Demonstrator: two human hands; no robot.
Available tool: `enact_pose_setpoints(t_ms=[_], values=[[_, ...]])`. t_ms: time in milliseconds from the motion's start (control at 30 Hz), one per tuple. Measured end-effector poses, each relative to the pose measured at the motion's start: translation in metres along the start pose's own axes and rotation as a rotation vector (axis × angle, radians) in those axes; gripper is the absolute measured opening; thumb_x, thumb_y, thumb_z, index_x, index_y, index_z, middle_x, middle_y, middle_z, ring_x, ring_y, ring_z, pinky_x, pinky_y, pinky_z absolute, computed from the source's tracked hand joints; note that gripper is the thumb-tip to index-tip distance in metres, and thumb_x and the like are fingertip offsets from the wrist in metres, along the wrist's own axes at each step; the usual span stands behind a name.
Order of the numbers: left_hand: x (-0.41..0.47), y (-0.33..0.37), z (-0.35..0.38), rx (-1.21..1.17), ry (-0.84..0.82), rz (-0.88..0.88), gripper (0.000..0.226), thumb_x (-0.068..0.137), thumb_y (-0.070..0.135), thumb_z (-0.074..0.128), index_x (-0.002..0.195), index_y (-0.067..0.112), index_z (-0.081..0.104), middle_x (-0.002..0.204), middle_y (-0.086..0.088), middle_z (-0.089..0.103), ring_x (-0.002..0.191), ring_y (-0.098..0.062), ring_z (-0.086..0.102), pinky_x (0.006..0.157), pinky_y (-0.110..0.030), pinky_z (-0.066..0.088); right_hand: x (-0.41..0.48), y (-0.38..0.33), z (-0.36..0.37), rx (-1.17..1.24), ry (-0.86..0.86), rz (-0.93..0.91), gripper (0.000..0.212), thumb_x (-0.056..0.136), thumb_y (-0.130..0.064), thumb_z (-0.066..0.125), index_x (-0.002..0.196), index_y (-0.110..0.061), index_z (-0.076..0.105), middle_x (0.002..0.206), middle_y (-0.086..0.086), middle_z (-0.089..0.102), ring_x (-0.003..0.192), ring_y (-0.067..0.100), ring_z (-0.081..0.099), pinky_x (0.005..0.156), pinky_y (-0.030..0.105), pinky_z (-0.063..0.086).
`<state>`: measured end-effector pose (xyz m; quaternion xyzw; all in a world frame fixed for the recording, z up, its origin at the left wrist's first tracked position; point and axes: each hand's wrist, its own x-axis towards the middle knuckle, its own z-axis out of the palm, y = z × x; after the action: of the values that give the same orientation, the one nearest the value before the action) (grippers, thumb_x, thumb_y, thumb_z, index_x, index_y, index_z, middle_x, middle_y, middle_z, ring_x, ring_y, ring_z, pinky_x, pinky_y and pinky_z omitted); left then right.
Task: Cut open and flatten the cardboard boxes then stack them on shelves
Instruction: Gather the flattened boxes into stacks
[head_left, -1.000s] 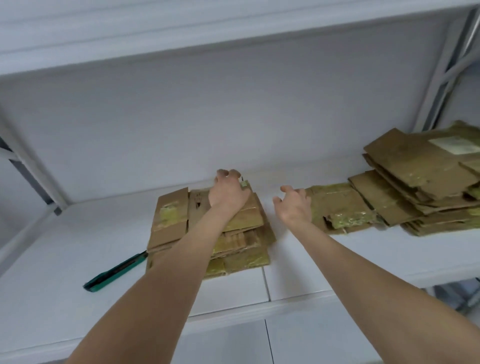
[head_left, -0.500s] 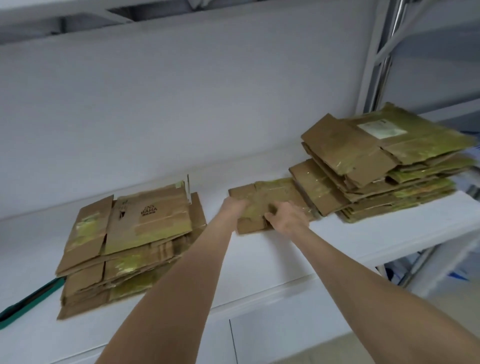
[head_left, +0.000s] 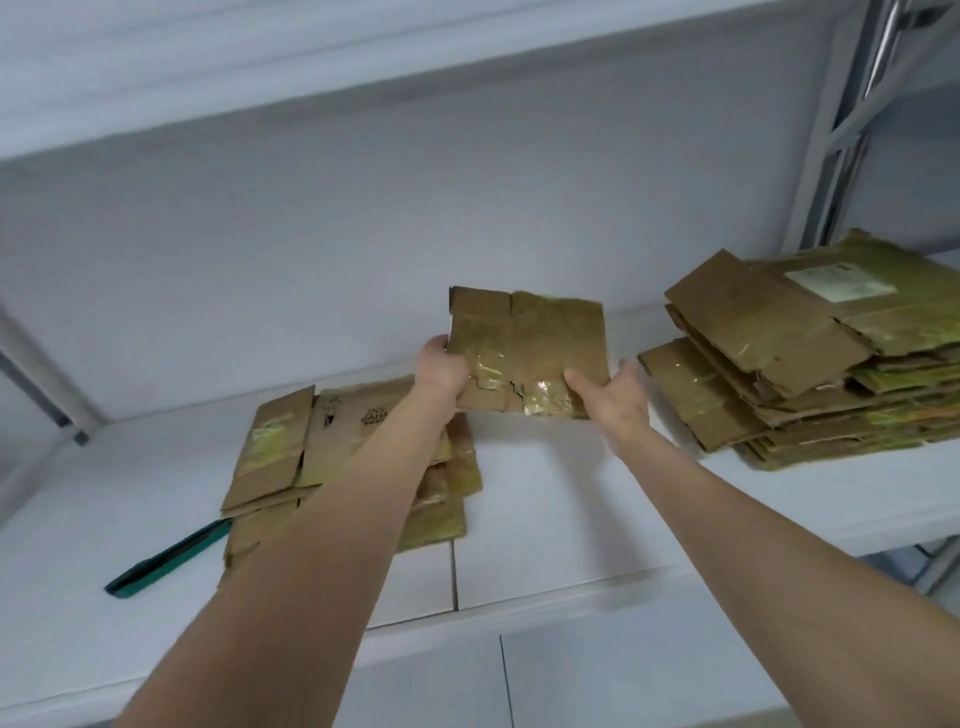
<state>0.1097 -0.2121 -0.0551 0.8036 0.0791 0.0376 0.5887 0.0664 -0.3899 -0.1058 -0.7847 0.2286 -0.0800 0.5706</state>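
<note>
Mostly done: left hand (head_left: 441, 364) and right hand (head_left: 618, 395) each gripped a lower corner of one flattened box (head_left: 530, 343), raised above the shelf (head_left: 545, 519). Small stack (head_left: 291, 447) lay below the left hand, tall stack (head_left: 779, 364) just right of the right hand. Held piece not yet stacked.

A white shelf board (head_left: 545, 519), made up of panels joined at a visible seam, is backed by a white wall and framed at the right by a grey metal upright (head_left: 841, 130). Toward its left a stack of flattened cardboard boxes (head_left: 275, 457), patched with yellowish tape, is laid flat, and a green utility knife (head_left: 166, 558) is laid on the board with one end at that stack's near left corner. At the right end, well apart from the first, a taller pile of flattened boxes (head_left: 753, 332) is heaped loosely, its top sheet marked with a white label.
</note>
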Motion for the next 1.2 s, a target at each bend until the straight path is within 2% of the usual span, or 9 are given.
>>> enact_pose_setpoints(t_ms=[100,200,333,467,667,767,867,1033,1200], values=[[-0.002,0.004,-0.054,-0.014,0.045,0.028,0.021,0.095,0.012,0.057,0.116,0.011,0.057,0.112,-0.013,0.065,0.099,-0.03,0.063,0.091,-0.044,0.054,-0.009,-0.019,0.034,0.232,-0.072,-0.036,0.059,0.068,-0.044,0.078,0.117,-0.017,0.06,0.11,0.005,0.07,0.1,0.027,0.068,0.091,0.047,0.054],[-0.004,-0.004,-0.114,0.083,0.156,0.03,0.04,0.093,0.02,0.062,0.129,0.004,0.055,0.12,-0.014,0.064,0.106,-0.031,0.063,0.096,-0.042,0.051,-0.034,-0.048,0.073,0.213,-0.118,-0.137,0.034,0.078,-0.035,0.076,0.106,-0.023,0.06,0.106,0.003,0.071,0.094,0.025,0.068,0.087,0.048,0.055],[-0.007,-0.026,-0.185,0.051,0.187,-0.03,0.05,0.085,0.022,0.073,0.129,0.004,0.056,0.116,-0.015,0.066,0.096,-0.027,0.065,0.09,-0.035,0.053,-0.066,-0.076,0.117,0.001,-0.177,-0.222,0.052,0.087,-0.045,0.066,0.129,-0.015,0.055,0.121,0.004,0.065,0.109,0.026,0.062,0.089,0.039,0.052],[-0.005,-0.055,-0.227,0.072,0.229,-0.077,0.068,0.083,0.021,0.075,0.14,0.0,0.044,0.13,-0.019,0.058,0.114,-0.032,0.06,0.101,-0.043,0.048,-0.085,-0.084,0.152,-0.32,-0.184,-0.293,0.057,0.089,-0.06,0.055,0.127,-0.018,0.057,0.116,0.0,0.066,0.104,0.026,0.062,0.076,0.033,0.049],[0.0,-0.099,-0.234,0.386,0.172,-0.182,0.061,0.088,0.032,0.068,0.138,0.003,0.045,0.132,-0.017,0.055,0.119,-0.033,0.054,0.1,-0.04,0.045,-0.094,-0.07,0.178,-0.604,-0.186,-0.207,0.069,0.082,-0.064,0.062,0.133,-0.018,0.05,0.137,0.013,0.042,0.127,0.034,0.038,0.098,0.046,0.04],[0.002,-0.119,-0.24,0.532,0.186,-0.237,0.065,0.095,0.046,0.052,0.145,0.007,0.037,0.142,-0.019,0.042,0.129,-0.036,0.042,0.107,-0.042,0.038,-0.089,-0.06,0.178,-0.536,-0.239,-0.083,0.092,0.077,-0.065,0.067,0.147,-0.018,0.031,0.146,0.015,0.03,0.134,0.037,0.032,0.104,0.049,0.035],[0.001,-0.14,-0.263,0.701,0.284,-0.171,0.045,0.1,0.022,0.036,0.144,0.012,0.04,0.143,-0.018,0.04,0.129,-0.035,0.041,0.104,-0.044,0.038,-0.081,-0.05,0.182,-0.452,-0.265,-0.039,0.099,0.074,-0.069,0.067,0.149,-0.019,0.028,0.147,0.015,0.03,0.134,0.039,0.035,0.106,0.051,0.037],[-0.006,-0.184,-0.296,1.092,0.06,-0.331,0.041,0.095,0.029,0.051,0.134,0.017,0.048,0.128,-0.009,0.046,0.111,-0.027,0.053,0.088,-0.038,0.046,-0.079,-0.049,0.192,-0.419,-0.183,-0.08,0.096,0.073,-0.073,0.062,0.147,-0.019,0.032,0.143,0.013,0.035,0.128,0.037,0.042,0.101,0.053,0.042],[-0.005,-0.204,-0.303,1.194,0.08,-0.254,0.028,0.093,0.011,0.045,0.112,0.018,0.064,0.105,-0.004,0.061,0.097,-0.023,0.057,0.08,-0.035,0.052,-0.079,-0.047,0.202,-0.44,-0.147,-0.065,0.092,0.074,-0.074,0.06,0.144,-0.019,0.035,0.14,0.013,0.036,0.123,0.038,0.046,0.099,0.053,0.044]])
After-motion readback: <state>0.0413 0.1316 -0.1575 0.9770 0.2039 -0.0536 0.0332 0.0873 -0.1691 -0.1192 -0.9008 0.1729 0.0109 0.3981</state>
